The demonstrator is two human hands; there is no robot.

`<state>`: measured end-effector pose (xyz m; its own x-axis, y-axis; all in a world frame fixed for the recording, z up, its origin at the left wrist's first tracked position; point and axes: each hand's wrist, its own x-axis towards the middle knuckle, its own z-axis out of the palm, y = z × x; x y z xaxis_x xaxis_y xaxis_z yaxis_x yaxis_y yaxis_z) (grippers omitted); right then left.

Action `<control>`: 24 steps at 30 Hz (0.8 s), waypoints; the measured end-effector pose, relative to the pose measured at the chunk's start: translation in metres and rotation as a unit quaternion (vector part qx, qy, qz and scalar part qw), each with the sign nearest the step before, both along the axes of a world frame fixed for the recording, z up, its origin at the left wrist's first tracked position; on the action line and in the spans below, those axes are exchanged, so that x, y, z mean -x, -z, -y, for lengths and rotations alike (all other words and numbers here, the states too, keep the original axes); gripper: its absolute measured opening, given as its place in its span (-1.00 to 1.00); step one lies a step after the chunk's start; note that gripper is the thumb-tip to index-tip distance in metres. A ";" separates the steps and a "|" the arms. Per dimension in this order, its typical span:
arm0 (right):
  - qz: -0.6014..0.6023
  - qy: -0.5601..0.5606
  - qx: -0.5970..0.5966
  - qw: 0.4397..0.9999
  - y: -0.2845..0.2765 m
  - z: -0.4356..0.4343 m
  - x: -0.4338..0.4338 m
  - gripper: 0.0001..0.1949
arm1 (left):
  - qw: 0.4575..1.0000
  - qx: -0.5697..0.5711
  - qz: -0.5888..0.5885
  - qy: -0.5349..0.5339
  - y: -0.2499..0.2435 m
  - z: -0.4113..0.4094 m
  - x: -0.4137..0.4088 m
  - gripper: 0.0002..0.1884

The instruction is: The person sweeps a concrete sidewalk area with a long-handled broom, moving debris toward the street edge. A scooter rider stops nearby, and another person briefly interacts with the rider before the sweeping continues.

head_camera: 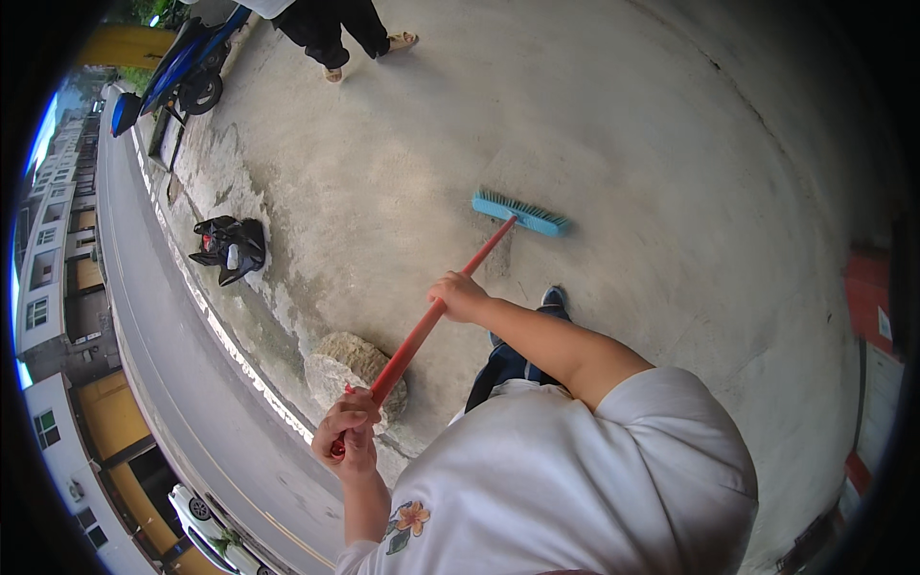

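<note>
A push broom with a red handle (413,343) and a blue head (519,213) slants across the view. My left hand (348,431) is wrapped around the top end of the handle, where a bit of red tie sticks out. Lower down, my right hand (460,296) grips the same handle about midway. The head lies on the concrete floor (402,158), its dark-tipped bristles pointing away from me. Just ahead of my shoe (553,295), the floor carries a rough, darker patch below the broom head.
A large stone (345,359) sits beside the handle at my left. Farther off stands an open black plastic bag (241,248) with things inside. A person in dark trousers (327,32) stands ahead near a blue scooter (187,65). The road (165,251) runs along the left.
</note>
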<state>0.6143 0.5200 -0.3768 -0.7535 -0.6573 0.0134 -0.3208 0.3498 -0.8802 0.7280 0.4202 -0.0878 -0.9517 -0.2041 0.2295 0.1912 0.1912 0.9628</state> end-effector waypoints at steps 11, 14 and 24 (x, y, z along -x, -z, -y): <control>-0.064 0.002 0.103 0.993 0.022 0.037 0.095 -0.86 | 0.992 -0.013 -0.014 -0.124 0.050 -0.031 0.036 -0.72; -0.083 0.011 0.102 0.991 0.038 0.022 0.083 -0.87 | 0.984 0.171 0.030 0.031 0.062 -0.047 0.044 -0.74; -0.068 0.018 0.140 0.988 -0.019 -0.014 -0.014 -0.89 | 0.984 0.123 0.022 0.129 -0.028 -0.042 0.021 -0.82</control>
<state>0.6283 0.5343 -0.3583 -0.7557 -0.5855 0.2934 -0.4340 0.1123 -0.8939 0.7074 0.4618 -0.0602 -0.9747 0.1016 0.1991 0.2228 0.3699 0.9019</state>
